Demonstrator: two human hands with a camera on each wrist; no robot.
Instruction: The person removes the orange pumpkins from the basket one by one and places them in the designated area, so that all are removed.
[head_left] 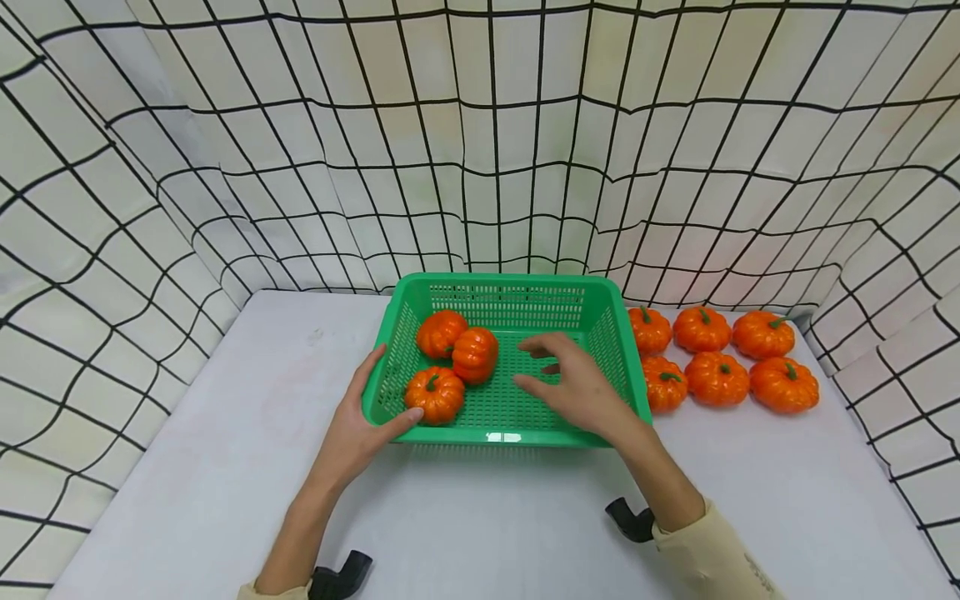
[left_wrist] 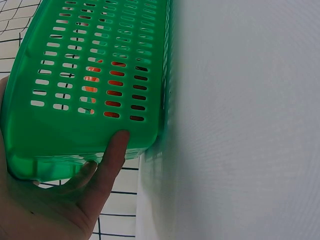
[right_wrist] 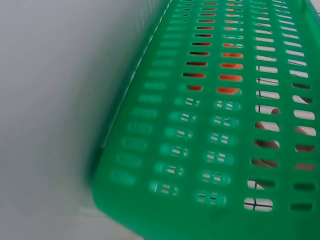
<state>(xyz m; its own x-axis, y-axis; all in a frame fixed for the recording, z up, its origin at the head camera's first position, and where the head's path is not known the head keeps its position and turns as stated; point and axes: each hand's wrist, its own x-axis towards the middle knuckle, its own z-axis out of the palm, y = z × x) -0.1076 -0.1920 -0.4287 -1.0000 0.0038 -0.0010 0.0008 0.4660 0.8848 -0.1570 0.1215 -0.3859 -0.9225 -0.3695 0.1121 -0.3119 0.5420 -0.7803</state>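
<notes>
A green plastic basket (head_left: 525, 437) with slotted walls sits on the white table. My left hand (head_left: 362, 433) grips its front left corner, thumb over the front rim and fingers along the outside of the left wall; the left wrist view has those fingers (left_wrist: 106, 172) against the green plastic. Inside, three small orange pumpkins lie together on the left: one at the back (head_left: 441, 333), one tipped on its side (head_left: 476, 356) and one at the front (head_left: 435, 396). My right hand (head_left: 577, 385) hovers over the basket's right half, fingers loosely bent and apart, holding nothing.
To the right of the basket, several more orange pumpkins (head_left: 717, 379) stand in two rows on the table (head_left: 750, 492). White walls covered with black netting (head_left: 517, 167) enclose the table at the back and both sides.
</notes>
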